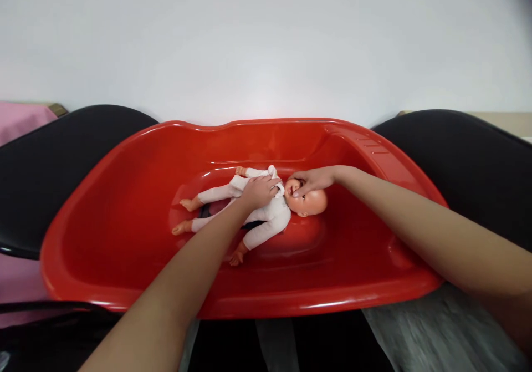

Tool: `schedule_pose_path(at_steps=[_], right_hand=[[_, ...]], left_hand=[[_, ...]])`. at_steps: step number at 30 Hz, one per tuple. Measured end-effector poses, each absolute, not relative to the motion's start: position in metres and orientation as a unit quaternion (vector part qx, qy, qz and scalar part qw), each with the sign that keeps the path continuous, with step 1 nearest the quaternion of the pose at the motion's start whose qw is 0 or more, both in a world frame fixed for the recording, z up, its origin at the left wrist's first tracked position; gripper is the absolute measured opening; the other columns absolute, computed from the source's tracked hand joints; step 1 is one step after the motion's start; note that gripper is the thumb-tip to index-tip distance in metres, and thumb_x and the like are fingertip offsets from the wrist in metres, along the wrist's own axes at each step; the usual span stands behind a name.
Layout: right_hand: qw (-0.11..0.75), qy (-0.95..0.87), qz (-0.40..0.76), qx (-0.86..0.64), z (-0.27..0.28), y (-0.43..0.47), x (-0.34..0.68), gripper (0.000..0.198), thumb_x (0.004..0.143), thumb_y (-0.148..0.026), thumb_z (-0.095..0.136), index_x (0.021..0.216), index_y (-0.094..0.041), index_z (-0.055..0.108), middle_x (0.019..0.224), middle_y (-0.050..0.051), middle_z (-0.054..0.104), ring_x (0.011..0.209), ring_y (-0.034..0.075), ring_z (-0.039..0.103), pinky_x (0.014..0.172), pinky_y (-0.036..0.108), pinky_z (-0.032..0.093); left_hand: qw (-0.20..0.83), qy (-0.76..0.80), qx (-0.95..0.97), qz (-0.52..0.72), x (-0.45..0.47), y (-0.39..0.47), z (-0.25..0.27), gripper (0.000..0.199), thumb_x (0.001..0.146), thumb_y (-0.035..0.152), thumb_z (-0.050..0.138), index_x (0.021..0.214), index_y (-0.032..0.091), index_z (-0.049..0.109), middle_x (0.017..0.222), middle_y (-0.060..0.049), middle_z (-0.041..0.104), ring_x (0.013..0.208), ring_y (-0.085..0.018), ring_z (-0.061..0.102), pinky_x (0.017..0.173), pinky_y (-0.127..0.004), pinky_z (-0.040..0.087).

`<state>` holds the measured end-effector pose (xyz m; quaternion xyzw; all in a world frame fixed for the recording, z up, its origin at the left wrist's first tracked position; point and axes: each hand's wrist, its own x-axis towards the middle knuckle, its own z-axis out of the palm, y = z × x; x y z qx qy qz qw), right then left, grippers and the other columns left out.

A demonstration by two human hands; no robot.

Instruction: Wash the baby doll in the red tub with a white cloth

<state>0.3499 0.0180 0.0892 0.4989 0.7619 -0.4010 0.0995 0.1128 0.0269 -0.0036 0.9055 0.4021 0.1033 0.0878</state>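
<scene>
We see a baby doll (266,208) in a white suit lying on its back in the hollow of a red plastic tub (124,194), its head toward our right hand and its bare feet pointing away past our left. Our left hand (260,190) lies palm down on the doll's chest, fingers together and curled lightly over the white cloth — pressing on it rather than clamped around it. The left forearm runs up from the bottom of the view, crossing the tub's near rim and hiding part of the doll's near side. Our right hand (311,182) comes in from the right, the arm stretched long over the tub's right rim; its fingers are laid flat and close together across the doll's face, the fingertips touching near the mouth and cheek. The two hands sit just beside each other, with the doll's neck between them. The doll's near arm sticks out below our left wrist — its far arm shows just beyond the left hand's knuckles. Beyond both forearms, black rounded chairs (54,161) flank the tub, and a pink cloth (20,120) lies far out past the left elbow.
</scene>
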Motion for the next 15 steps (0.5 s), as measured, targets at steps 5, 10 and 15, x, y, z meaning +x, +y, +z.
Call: schedule_pose_path(at_steps=[5, 10, 15], right_hand=[[0.101, 0.766, -0.408, 0.486, 0.085, 0.022, 0.355, 0.079, 0.071, -0.072, 0.073, 0.136, -0.027, 0.062, 0.141, 0.007, 0.064, 0.127, 0.034, 0.061, 0.103, 0.04, 0.052], [0.098, 0.763, -0.406, 0.494, 0.084, 0.023, 0.357, 0.081, 0.073, -0.072, 0.072, 0.139, -0.028, 0.059, 0.145, 0.007, 0.061, 0.13, 0.035, 0.06, 0.106, 0.041, 0.052], [0.116, 0.756, -0.398, 0.507, 0.088, 0.02, 0.355, 0.088, 0.075, -0.075, 0.07, 0.147, -0.028, 0.053, 0.154, 0.007, 0.054, 0.139, 0.036, 0.053, 0.113, 0.045, 0.047]], left_hand=[[0.092, 0.416, 0.9, 0.088, 0.113, 0.032, -0.001, 0.036, 0.104, 0.033, 0.039, 0.13, 0.029, 0.064, 0.139, -0.005, 0.065, 0.131, -0.025, 0.055, 0.104, -0.043, 0.043], [0.103, 0.444, 0.888, 0.056, 0.112, 0.033, 0.005, 0.037, 0.104, 0.033, 0.037, 0.125, 0.025, 0.065, 0.137, -0.008, 0.065, 0.128, -0.026, 0.057, 0.102, -0.043, 0.045], [0.136, 0.465, 0.871, 0.082, 0.105, 0.043, -0.001, 0.039, 0.104, 0.034, 0.038, 0.128, 0.023, 0.066, 0.138, -0.008, 0.066, 0.126, -0.027, 0.059, 0.102, -0.043, 0.045]])
